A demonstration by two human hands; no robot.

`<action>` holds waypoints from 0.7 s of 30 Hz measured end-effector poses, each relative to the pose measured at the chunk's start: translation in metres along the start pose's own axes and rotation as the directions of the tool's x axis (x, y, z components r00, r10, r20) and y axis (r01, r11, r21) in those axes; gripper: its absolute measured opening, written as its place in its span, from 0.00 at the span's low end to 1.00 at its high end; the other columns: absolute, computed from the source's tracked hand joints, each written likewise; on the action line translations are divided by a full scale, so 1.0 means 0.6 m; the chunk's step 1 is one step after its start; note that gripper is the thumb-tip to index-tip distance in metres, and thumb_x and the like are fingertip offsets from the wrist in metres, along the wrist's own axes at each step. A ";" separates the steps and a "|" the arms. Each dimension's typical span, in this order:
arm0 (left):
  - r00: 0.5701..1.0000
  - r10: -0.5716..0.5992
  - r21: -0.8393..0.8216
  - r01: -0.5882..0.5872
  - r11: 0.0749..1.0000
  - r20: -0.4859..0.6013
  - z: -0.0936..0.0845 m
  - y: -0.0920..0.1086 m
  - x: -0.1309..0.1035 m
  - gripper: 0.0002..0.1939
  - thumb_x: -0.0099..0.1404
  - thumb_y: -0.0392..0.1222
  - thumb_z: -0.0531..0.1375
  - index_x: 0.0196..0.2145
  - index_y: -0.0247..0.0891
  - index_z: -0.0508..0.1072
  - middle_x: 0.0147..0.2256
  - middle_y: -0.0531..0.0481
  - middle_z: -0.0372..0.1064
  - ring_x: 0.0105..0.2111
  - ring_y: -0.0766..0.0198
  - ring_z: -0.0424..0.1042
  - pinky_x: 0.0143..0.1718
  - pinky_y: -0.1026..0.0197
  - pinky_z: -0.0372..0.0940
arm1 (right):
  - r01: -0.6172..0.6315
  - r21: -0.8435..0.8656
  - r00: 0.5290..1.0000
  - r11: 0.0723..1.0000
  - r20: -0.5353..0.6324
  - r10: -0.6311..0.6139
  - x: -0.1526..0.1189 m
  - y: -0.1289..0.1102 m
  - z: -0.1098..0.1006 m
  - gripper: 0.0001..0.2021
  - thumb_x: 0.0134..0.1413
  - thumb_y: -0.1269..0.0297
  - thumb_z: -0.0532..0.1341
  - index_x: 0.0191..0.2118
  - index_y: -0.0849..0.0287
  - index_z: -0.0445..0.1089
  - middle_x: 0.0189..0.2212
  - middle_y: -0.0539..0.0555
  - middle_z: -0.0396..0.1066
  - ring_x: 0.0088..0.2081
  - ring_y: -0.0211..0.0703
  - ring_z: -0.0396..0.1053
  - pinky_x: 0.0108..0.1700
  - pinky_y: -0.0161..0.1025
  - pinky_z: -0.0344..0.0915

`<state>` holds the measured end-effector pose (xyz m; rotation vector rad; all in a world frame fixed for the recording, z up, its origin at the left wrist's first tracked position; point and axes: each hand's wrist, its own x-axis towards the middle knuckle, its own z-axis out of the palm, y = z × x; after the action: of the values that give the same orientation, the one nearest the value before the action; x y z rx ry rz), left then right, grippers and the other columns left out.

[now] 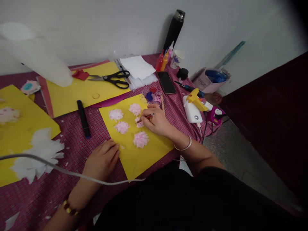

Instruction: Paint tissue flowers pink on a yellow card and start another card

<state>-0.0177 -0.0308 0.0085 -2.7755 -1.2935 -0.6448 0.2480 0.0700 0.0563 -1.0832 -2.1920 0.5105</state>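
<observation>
The right hand [156, 121] pinches a slim, dark-red brush-like tool [151, 115] at a frilly pink-and-white flower [140, 124] on a yellow rectangular sheet [154, 150]; the left hand [102, 158] rests loosely flat by its edge. Petal tinting seems underway, calling for light, steady touches.

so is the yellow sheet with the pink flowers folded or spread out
Spread out: the yellow sheet lies open on the checked cloth, with the pink flowers spaced across its face.

Matt paper sheet [134, 160], seemingly tissue flowers [141, 140]
</observation>
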 end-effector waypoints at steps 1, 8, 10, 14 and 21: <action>1.000 -0.002 -0.002 0.002 1.000 0.004 0.000 0.000 0.000 0.12 0.71 0.41 0.54 0.43 0.32 0.73 0.42 0.40 0.73 0.44 0.53 0.74 0.46 0.51 0.72 | -0.003 0.019 1.000 1.000 -0.015 0.003 0.000 0.000 -0.001 0.11 0.59 0.69 0.53 0.26 0.58 0.66 0.25 0.51 0.73 0.29 0.41 0.66 0.53 0.48 0.57; 0.998 -0.063 -0.079 0.065 0.995 0.028 0.003 -0.002 -0.006 0.12 0.70 0.41 0.54 0.43 0.32 0.74 0.45 0.38 0.74 0.43 0.54 0.75 0.45 0.52 0.73 | -0.012 0.344 0.992 0.939 -0.115 0.055 -0.032 -0.017 -0.003 0.12 0.64 0.63 0.54 0.31 0.58 0.71 0.26 0.51 0.75 0.31 0.39 0.71 0.39 0.40 0.64; 0.997 -0.070 -0.094 0.073 0.993 0.034 0.005 -0.004 -0.009 0.13 0.70 0.42 0.54 0.44 0.31 0.74 0.48 0.37 0.73 0.46 0.52 0.75 0.47 0.50 0.72 | 0.028 0.354 0.994 0.935 -0.107 0.011 -0.050 -0.021 0.005 0.10 0.63 0.63 0.57 0.33 0.58 0.73 0.27 0.51 0.76 0.32 0.39 0.72 0.40 0.41 0.64; 0.996 -0.064 -0.103 0.069 0.992 0.057 0.008 -0.008 -0.014 0.14 0.71 0.43 0.54 0.46 0.33 0.73 0.50 0.37 0.73 0.48 0.52 0.74 0.49 0.48 0.71 | 0.080 0.298 0.990 0.951 -0.135 -0.042 -0.073 -0.016 0.025 0.08 0.63 0.64 0.58 0.38 0.57 0.74 0.27 0.51 0.78 0.32 0.39 0.73 0.44 0.43 0.63; 0.996 -0.068 -0.102 0.074 0.992 0.056 0.008 -0.009 -0.012 0.13 0.71 0.42 0.54 0.46 0.34 0.73 0.50 0.39 0.73 0.48 0.53 0.74 0.50 0.49 0.71 | 0.103 0.230 0.989 0.968 -0.124 -0.076 -0.069 -0.010 0.034 0.08 0.63 0.64 0.58 0.37 0.56 0.74 0.28 0.50 0.78 0.32 0.39 0.73 0.45 0.42 0.62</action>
<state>-0.0239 -0.0314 0.0006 -2.8583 -1.4142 -0.6654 0.2495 0.0318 0.0297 -0.8611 -2.0112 0.6339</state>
